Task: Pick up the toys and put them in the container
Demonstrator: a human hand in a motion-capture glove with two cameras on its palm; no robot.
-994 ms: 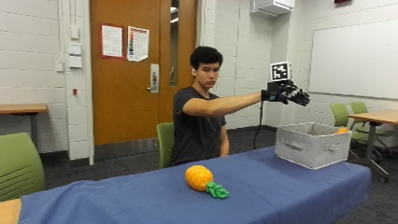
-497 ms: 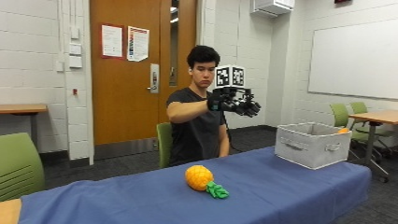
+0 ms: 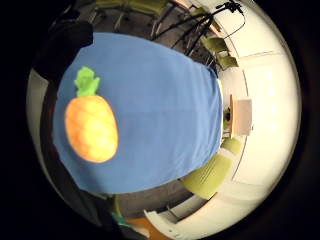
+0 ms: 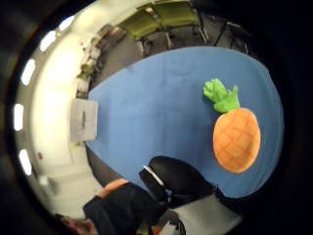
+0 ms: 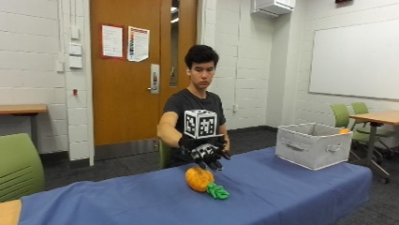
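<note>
Outside view, nearest first: found the blue tablecloth (image 5: pixel 280 192) across the foreground and, on it near the middle, the pineapple toy (image 5: pixel 199 178), lying on its side with the green leaves (image 5: pixel 218 191) turned toward the camera. Judged that pose handy for a grasp from above, since the round orange body faced up with nothing beside it.

Just above the toy, saw the gloved right hand (image 5: pixel 205 152), palm down, fingers spread and pointing at the toy, only slightly bent, holding nothing. Read this as a hand poised over its target and opened wide to go round the plump body. Could not tell from this angle alone whether fingertips touched the toy. Checked both palm views: showed the pineapple toy (image 4: pixel 236 139) whole on the cloth, with plenty of cloth around it, so took the hand to be above it and apart, not yet on it. Noted the toy sitting off to one side of each palm view, so the palm looked not quite centred over it.

Farther along, at the table's right-hand end as this view shows it, well apart from the toy, stood the grey container (image 5: pixel 312 144), open at the top, with a spot of orange at its far rim, too small to name. Placed thus, would call for a carry across the cloth once the toy is gripped.
</note>
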